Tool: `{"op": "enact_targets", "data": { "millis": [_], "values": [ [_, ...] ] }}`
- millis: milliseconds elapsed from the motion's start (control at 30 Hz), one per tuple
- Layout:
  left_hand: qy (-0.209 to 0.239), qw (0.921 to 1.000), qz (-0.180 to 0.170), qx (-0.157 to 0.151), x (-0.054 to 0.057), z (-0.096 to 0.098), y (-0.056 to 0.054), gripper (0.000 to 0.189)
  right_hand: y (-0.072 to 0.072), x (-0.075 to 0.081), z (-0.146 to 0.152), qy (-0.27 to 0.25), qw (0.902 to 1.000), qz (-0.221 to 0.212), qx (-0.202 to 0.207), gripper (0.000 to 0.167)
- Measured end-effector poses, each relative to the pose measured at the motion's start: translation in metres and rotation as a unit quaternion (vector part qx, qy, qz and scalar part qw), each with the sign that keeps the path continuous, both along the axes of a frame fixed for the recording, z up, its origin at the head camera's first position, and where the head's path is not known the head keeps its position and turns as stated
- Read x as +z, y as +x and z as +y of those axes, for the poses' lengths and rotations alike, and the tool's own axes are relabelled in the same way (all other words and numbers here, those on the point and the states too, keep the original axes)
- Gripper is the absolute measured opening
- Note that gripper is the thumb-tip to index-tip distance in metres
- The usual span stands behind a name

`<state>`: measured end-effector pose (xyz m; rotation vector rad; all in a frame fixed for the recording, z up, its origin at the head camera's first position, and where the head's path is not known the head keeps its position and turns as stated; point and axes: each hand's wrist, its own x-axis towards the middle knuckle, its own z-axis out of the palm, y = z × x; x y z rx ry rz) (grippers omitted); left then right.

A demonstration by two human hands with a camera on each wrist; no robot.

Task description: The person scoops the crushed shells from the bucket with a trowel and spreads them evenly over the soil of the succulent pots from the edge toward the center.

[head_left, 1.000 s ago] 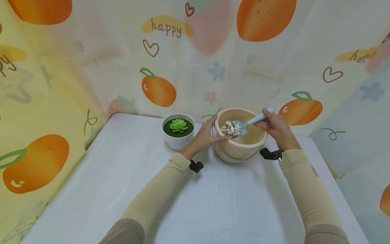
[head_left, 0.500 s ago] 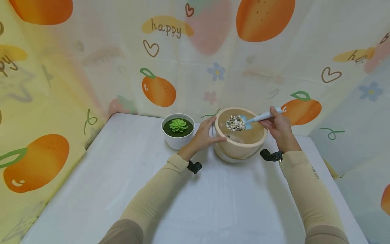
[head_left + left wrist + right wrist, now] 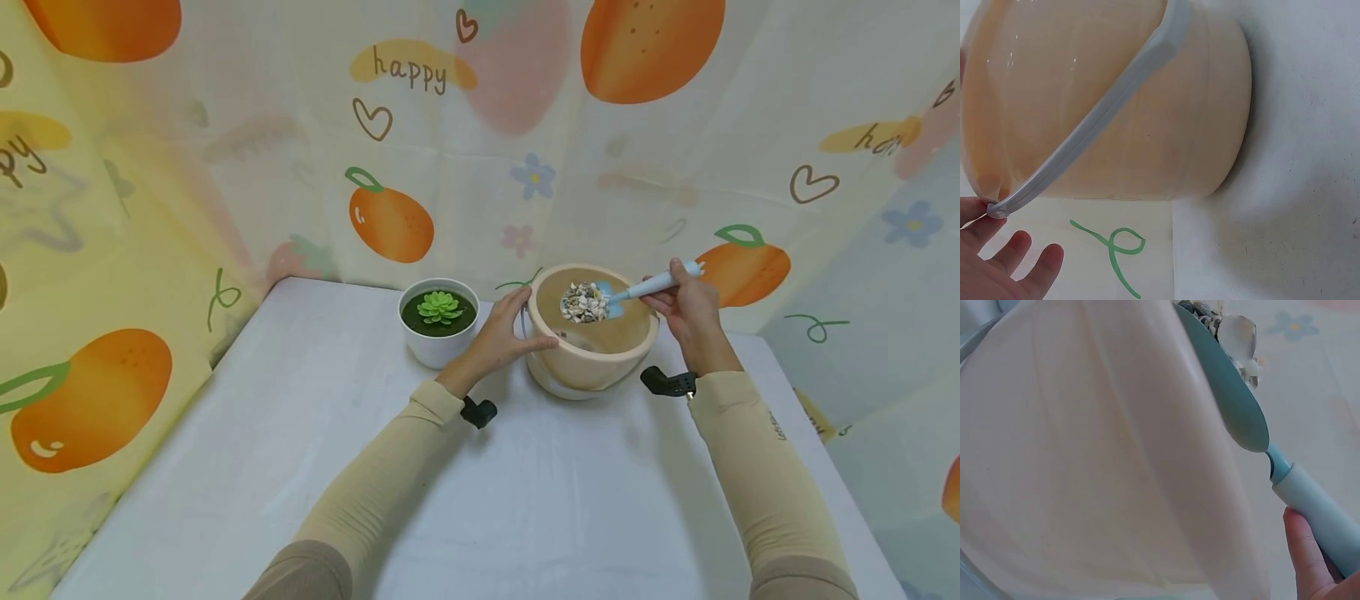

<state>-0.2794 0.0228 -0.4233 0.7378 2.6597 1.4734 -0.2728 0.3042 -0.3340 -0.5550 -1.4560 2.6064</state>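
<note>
A cream bucket (image 3: 600, 367) stands upright on the table. My left hand (image 3: 491, 340) grips its left side at the rim, thumb at the front and fingers towards the back. In the left wrist view, the fingertips touch the end of the bucket's grey bail handle (image 3: 1085, 134). My right hand (image 3: 692, 321) holds a light-blue toy shovel (image 3: 647, 287) by its handle. Its blade bears a heap of small shells or stone chips (image 3: 584, 302), raised over the bucket's opening. In the right wrist view, the shovel blade (image 3: 1229, 394) shows beyond the bucket's rim.
Left of the bucket, near my left wrist, stands a white pot (image 3: 435, 348) with a green succulent (image 3: 439, 307). A white cloth covers the table (image 3: 525, 500). A fruit-patterned curtain (image 3: 465, 208) hangs close behind the pot and bucket.
My right hand has drawn the loaded shovel to the right and slightly up, and its heap now lies farther from my left thumb. The left hand has stayed almost still on the bucket.
</note>
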Motion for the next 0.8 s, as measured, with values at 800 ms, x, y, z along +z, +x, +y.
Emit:
{"op": "enact_targets", "data": {
  "millis": [800],
  "values": [
    [0.000, 0.9992, 0.039, 0.004, 0.0044, -0.0050, 0.0046, 0.084, 0.0045, 0.0011, -0.0021, -0.074, 0.9972, 0.001, -0.006, 0.024]
  ]
}}
